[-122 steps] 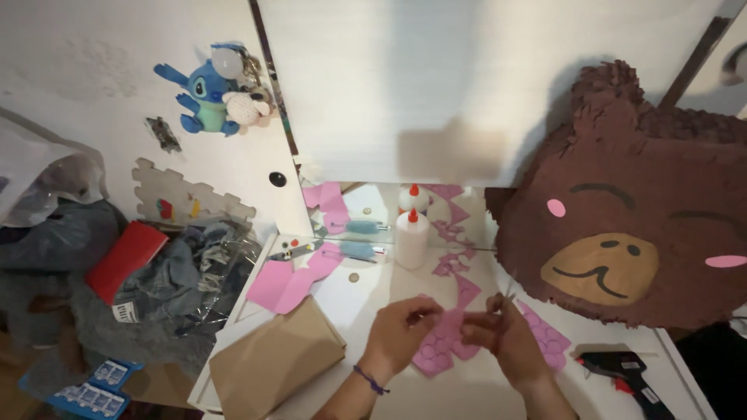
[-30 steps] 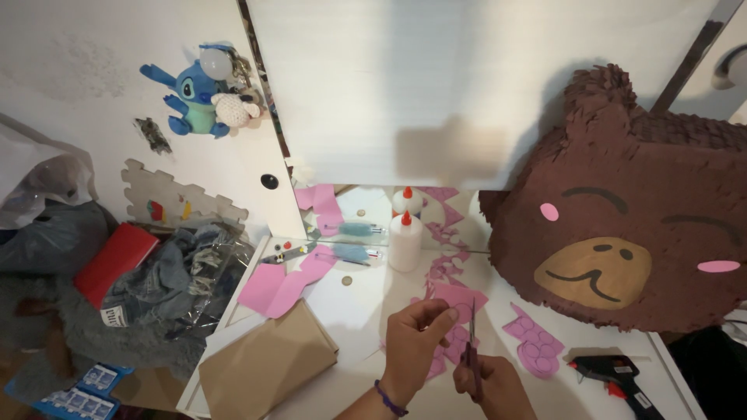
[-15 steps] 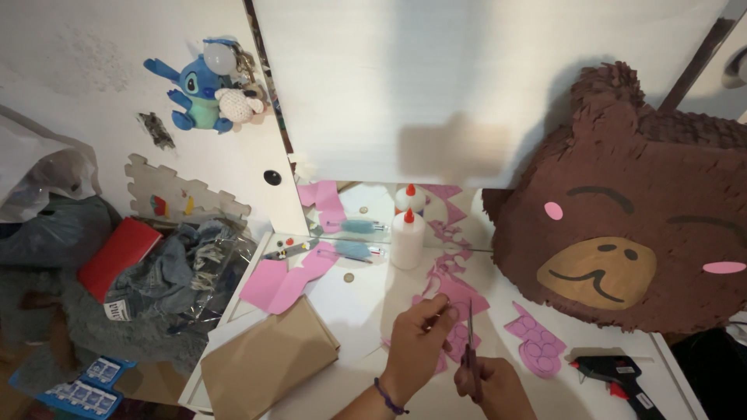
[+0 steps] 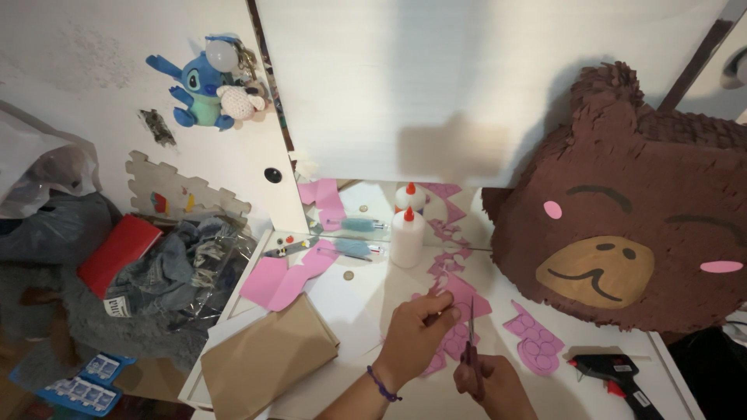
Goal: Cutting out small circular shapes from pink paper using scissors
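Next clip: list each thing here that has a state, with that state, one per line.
Left hand: grip shut on the pink paper.
Right hand: grip shut on the scissors, blades pointing up into the paper.
Glue bottle: upright, red cap on.
Glue gun: lying flat, untouched.
Brown bag: lying flat at the table edge.
Bear pinata: leaning against the wall.

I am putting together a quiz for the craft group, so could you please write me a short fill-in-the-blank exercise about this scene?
1. The right hand holds a pair of ____.
2. The left hand pinches a strip of ____ paper.
3. The glue bottle has a ____ cap.
4. The big brown figure on the table has the face of a ____.

Missing words: scissors; pink; red; bear
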